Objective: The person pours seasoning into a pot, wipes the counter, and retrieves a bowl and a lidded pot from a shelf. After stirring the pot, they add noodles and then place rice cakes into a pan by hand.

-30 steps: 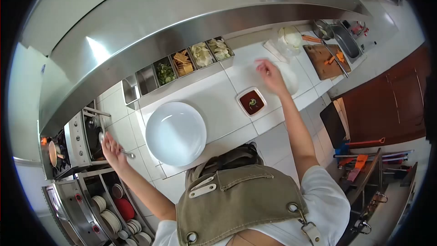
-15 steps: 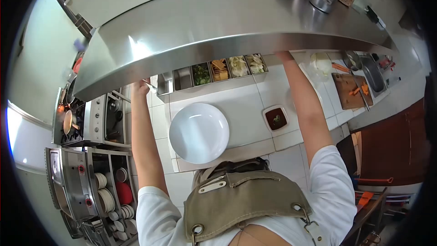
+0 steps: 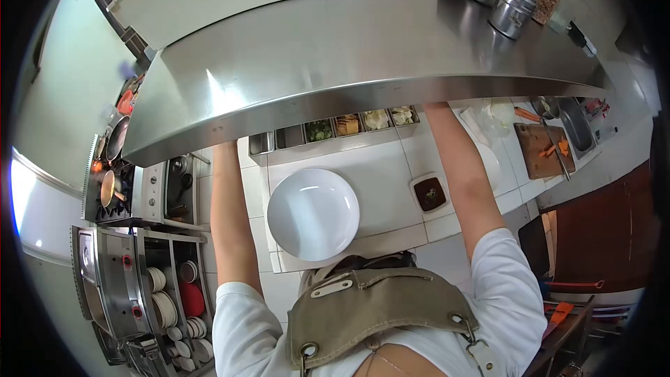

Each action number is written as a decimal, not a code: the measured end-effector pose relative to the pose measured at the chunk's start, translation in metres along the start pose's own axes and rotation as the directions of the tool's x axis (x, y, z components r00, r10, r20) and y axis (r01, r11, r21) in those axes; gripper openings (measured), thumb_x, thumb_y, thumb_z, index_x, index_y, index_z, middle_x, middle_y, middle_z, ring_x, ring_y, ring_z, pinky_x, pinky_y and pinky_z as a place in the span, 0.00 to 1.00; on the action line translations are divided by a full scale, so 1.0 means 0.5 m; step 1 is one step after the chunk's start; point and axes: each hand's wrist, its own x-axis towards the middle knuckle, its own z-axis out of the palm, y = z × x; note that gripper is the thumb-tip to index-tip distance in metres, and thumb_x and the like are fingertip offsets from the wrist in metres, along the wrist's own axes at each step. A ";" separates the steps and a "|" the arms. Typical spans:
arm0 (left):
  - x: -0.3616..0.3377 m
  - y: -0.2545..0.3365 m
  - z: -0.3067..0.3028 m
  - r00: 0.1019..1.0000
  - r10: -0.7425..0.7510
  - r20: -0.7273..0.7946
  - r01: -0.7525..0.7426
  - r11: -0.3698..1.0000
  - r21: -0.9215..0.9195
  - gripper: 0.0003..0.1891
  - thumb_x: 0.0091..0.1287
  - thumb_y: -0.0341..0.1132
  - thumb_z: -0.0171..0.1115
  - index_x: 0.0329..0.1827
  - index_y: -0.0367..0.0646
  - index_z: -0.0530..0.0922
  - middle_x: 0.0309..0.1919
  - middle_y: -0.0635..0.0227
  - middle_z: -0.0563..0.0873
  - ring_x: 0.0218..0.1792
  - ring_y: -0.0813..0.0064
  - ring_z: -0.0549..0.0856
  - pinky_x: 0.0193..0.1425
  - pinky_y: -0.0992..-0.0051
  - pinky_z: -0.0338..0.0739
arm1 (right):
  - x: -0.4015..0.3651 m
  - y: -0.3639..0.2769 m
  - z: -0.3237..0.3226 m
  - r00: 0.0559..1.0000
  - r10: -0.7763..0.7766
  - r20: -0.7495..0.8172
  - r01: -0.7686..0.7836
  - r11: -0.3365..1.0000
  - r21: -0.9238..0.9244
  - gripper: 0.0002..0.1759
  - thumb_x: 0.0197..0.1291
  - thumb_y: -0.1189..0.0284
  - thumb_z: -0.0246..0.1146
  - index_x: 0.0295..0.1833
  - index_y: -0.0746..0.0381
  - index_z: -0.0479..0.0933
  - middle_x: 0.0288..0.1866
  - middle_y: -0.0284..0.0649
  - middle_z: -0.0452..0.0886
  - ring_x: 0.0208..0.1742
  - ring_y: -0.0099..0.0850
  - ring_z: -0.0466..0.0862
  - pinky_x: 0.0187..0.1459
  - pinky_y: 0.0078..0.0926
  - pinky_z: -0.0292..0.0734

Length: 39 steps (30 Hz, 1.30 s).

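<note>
Both my arms reach forward beneath the edge of the steel shelf (image 3: 335, 42), which hides my fingers. My left forearm (image 3: 234, 216) passes left of the metal row of ingredient bins (image 3: 349, 144); that hand is out of sight. My right forearm (image 3: 457, 160) runs just right of the bins, only the wrist showing at the shelf edge. The bins hold chopped greens (image 3: 320, 130), yellow-brown slices (image 3: 347, 125) and pale leafy pieces (image 3: 377, 120). Between my arms are a large white plate (image 3: 313, 214) and a small square dish of dark red sauce (image 3: 429, 194) with green bits on it.
A cutting board (image 3: 537, 160) with orange pieces and a knife lies at right, near the sink (image 3: 576, 126). At left stand a stove with a pan (image 3: 108, 188) and a rack of stacked plates (image 3: 164, 307). A metal canister (image 3: 513, 10) sits on the shelf.
My view has shifted, so the shelf edge and counter things appear lower. My left hand, partly visible at the bins' left end before, is now hidden under the shelf; the plate and sauce dish stay put.
</note>
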 end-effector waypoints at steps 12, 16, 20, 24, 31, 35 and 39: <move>-0.069 0.003 -0.005 0.989 -0.133 0.063 0.132 0.991 0.019 0.13 0.65 0.39 0.58 0.44 0.39 0.74 0.37 0.66 0.80 0.40 0.71 0.81 0.51 0.71 0.80 | -0.035 -0.005 -0.016 0.994 0.109 -0.031 -0.097 0.958 0.269 0.09 0.57 0.71 0.57 0.44 0.60 0.71 0.24 0.33 0.74 0.22 0.21 0.73 0.22 0.20 0.67; -0.163 0.023 -0.077 0.874 -0.444 -0.199 0.459 0.888 0.033 0.12 0.66 0.38 0.56 0.43 0.37 0.71 0.47 0.53 0.78 0.47 0.64 0.81 0.50 0.73 0.80 | -0.102 0.064 -0.052 0.994 0.071 -0.081 -0.058 0.987 0.151 0.09 0.58 0.71 0.57 0.44 0.60 0.70 0.23 0.32 0.72 0.20 0.21 0.71 0.21 0.19 0.67; -0.289 0.075 -0.074 0.818 -0.519 -0.247 0.545 0.837 0.046 0.10 0.67 0.37 0.54 0.30 0.42 0.73 0.22 0.74 0.75 0.52 0.66 0.80 0.41 0.76 0.80 | -0.273 0.106 -0.124 0.962 -0.146 -0.231 0.149 0.989 -0.003 0.09 0.60 0.74 0.56 0.46 0.61 0.69 0.26 0.33 0.72 0.24 0.21 0.72 0.25 0.17 0.68; -0.405 0.133 -0.079 0.831 -0.435 -0.348 0.417 0.900 -0.128 0.18 0.69 0.42 0.50 0.35 0.33 0.78 0.41 0.53 0.84 0.21 0.77 0.82 0.17 0.87 0.72 | -0.451 0.093 -0.223 0.650 -0.424 -0.631 0.088 0.866 -0.492 0.12 0.61 0.71 0.57 0.49 0.62 0.67 0.29 0.36 0.73 0.29 0.24 0.74 0.31 0.20 0.71; -0.562 0.138 -0.138 0.932 -0.354 0.074 0.314 0.693 -0.649 0.21 0.71 0.44 0.44 0.45 0.30 0.71 0.44 0.61 0.77 0.33 0.79 0.83 0.22 0.83 0.74 | -0.568 0.176 -0.359 0.677 0.235 -0.697 -0.487 0.853 -0.185 0.31 0.65 0.48 0.48 0.58 0.65 0.61 0.19 0.36 0.72 0.22 0.25 0.74 0.28 0.21 0.70; -0.585 0.154 -0.109 0.944 -0.329 -0.011 0.242 0.717 -0.654 0.16 0.71 0.43 0.44 0.39 0.35 0.66 0.36 0.66 0.74 0.29 0.81 0.80 0.21 0.82 0.72 | -0.562 0.199 -0.361 0.808 0.310 -0.501 -0.348 0.937 0.019 0.20 0.68 0.58 0.46 0.54 0.63 0.62 0.19 0.33 0.71 0.17 0.19 0.67 0.17 0.16 0.60; -0.614 0.156 -0.045 0.960 -0.271 -0.065 0.174 0.766 -0.619 0.14 0.70 0.41 0.46 0.37 0.37 0.66 0.30 0.69 0.72 0.24 0.83 0.77 0.19 0.82 0.70 | -0.560 0.209 -0.371 0.823 0.297 -0.484 -0.299 0.951 0.076 0.14 0.67 0.66 0.45 0.52 0.63 0.62 0.20 0.33 0.71 0.16 0.19 0.66 0.16 0.16 0.59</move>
